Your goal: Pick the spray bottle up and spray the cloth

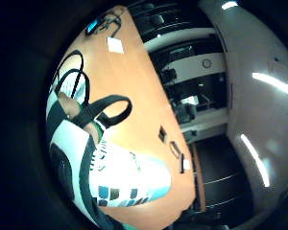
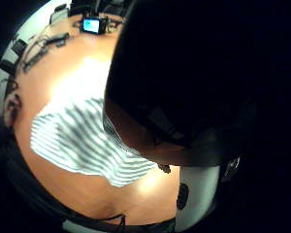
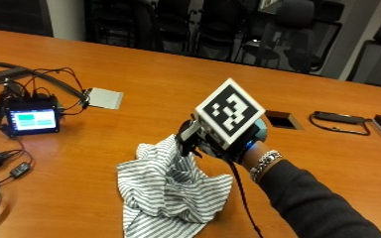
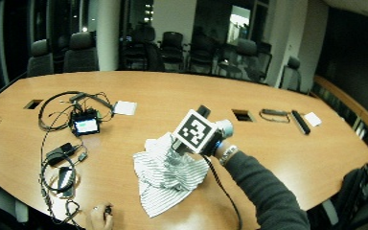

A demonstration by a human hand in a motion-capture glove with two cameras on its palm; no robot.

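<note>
Table [image 3: 144,84]: a long wooden conference table; everything we describe sits on it or hangs over it
Cloth [image 3: 170,193]: a grey and white striped cloth, rumpled into soft folds on the near part of the table; in the thumb side palm view the cloth [image 2: 82,141] spreads on the wood just under the palm
Right hand [image 3: 226,141]: gloved in black, held above the far edge of the cloth, wrist and dark sleeve reaching in from the near right corner; we judge it to be grasping 1 object
Spray bottle [image 1: 125,179]: a white bottle with a printed label, filling the little finger side palm view right against the palm and crossed by the glove's straps; from outside it is mostly hidden behind the hand, with only a pale blue-green part showing
Which way it points: we cannot see the nozzle; the bottle's long axis seems to run across the palm, tilted, neither upright nor flat
Doing this step well: we would aim the nozzle down at the middle of the cloth, not the bare wood; we would hold off until the aim is sure
Small screen [image 3: 31,120]: a lit device among cables, well apart from the cloth; we would keep spray away from it
</note>
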